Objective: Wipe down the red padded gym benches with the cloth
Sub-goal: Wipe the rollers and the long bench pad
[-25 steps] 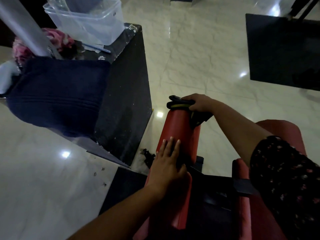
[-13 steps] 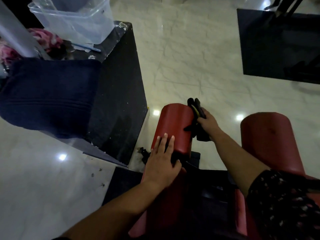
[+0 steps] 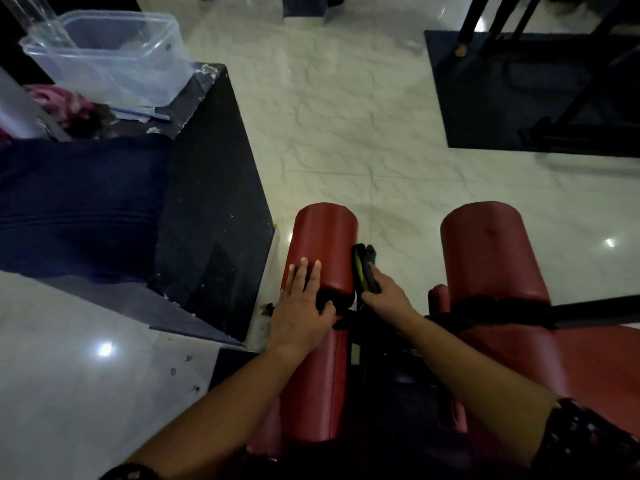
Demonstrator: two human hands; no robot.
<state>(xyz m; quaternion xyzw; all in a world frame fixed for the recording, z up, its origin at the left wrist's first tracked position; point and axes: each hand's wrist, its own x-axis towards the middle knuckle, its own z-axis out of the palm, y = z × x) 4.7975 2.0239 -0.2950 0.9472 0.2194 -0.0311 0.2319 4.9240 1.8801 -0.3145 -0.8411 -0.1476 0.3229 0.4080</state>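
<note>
Two red padded bench pads stand side by side below me, the left pad (image 3: 323, 244) and the right pad (image 3: 488, 251). My left hand (image 3: 301, 306) rests flat on the near left side of the left pad, fingers straight. My right hand (image 3: 386, 296) grips a dark cloth with a yellow edge (image 3: 363, 268) and presses it against the right side of the left pad. A black strap (image 3: 502, 311) crosses the right pad.
A black box-like stand (image 3: 207, 209) stands close on the left, carrying a clear plastic tub (image 3: 110, 60), a dark blue fabric (image 3: 76, 206) and pink cloth (image 3: 59, 102). A dark mat with black equipment legs (image 3: 533, 95) lies far right on the pale tiled floor (image 3: 346, 133).
My right hand has drawn the cloth from the pad's far end down its right side toward me. My left hand stays on the pad. The view has tilted, showing the right pad fully.
</note>
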